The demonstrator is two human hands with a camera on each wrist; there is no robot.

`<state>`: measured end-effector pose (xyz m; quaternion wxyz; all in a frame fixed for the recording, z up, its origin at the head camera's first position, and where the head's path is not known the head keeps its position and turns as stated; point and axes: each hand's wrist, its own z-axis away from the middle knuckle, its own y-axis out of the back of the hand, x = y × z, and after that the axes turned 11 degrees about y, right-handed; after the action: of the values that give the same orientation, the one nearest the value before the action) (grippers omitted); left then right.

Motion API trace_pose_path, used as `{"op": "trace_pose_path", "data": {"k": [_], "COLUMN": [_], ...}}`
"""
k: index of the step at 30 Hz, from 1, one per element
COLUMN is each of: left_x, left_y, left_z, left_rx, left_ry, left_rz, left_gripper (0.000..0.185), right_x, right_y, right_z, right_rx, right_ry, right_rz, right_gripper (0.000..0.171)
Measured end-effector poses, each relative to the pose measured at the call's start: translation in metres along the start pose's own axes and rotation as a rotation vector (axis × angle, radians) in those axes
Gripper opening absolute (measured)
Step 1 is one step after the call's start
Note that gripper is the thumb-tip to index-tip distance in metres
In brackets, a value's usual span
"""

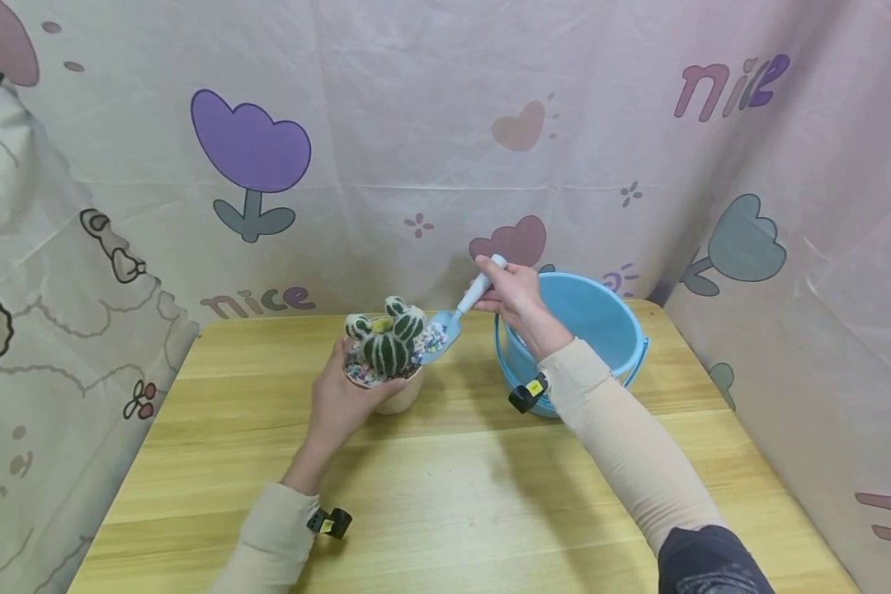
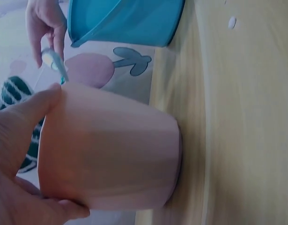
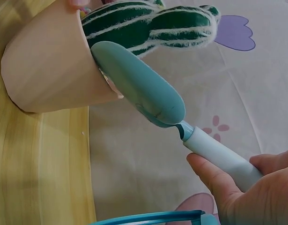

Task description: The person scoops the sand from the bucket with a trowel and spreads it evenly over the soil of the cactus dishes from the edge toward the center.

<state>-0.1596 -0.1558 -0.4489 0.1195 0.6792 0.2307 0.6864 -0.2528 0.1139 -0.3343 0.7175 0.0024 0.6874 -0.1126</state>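
Now a person's left hand (image 1: 339,402) wraps around a pink pot (image 1: 399,394) holding a green cactus (image 1: 388,337) and coloured pebbles (image 1: 360,372), fingers curled against its side. Their right hand (image 1: 516,299) grips the white handle of a small blue trowel (image 1: 445,328), its blade tilted over the pot's rim with pebbles on it. Just behind the right wrist stands a blue bucket (image 1: 597,318) on the wooden table (image 1: 453,487).

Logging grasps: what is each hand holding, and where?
Right hand holds the scoop by its white handle; left hand grips the pink pot around its side.
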Motion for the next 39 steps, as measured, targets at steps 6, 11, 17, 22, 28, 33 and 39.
{"op": "trace_pose_path", "data": {"k": [6, 11, 17, 22, 28, 33, 39], "left_x": [0.004, 0.0, -0.011, -0.015, -0.013, -0.009, -0.006], "left_y": [-0.007, 0.002, 0.017, 0.021, 0.009, -0.003, -0.009], "left_z": [0.006, 0.003, -0.009, -0.01, -0.004, 0.004, 0.009], "left_rx": [0.052, -0.038, -0.218, -0.232, -0.099, 0.019, 0.051], "left_ry": [0.018, 0.017, -0.008, 0.044, 0.005, 0.001, 0.04], "left_rz": [-0.017, -0.05, -0.062, -0.092, -0.055, -0.04, -0.055], "left_gripper": [0.112, 0.124, 0.136, 0.141, 0.125, 0.111, 0.115], "right_x": [0.0, -0.001, -0.002, -0.001, -0.002, -0.002, -0.002], "right_y": [0.0, -0.001, -0.001, -0.001, 0.0, -0.001, -0.001], "right_z": [-0.001, 0.0, 0.001, 0.001, 0.002, 0.002, 0.003], "right_rx": [-0.01, -0.012, -0.005, -0.014, -0.009, -0.01, -0.02], "right_ry": [0.008, 0.012, 0.003, 0.007, 0.029, 0.026, 0.034], "right_rz": [-0.006, 0.0, 0.018, 0.012, 0.022, 0.029, 0.037], "right_gripper": [0.043, 0.038, 0.046, 0.039, 0.038, 0.047, 0.037]}}
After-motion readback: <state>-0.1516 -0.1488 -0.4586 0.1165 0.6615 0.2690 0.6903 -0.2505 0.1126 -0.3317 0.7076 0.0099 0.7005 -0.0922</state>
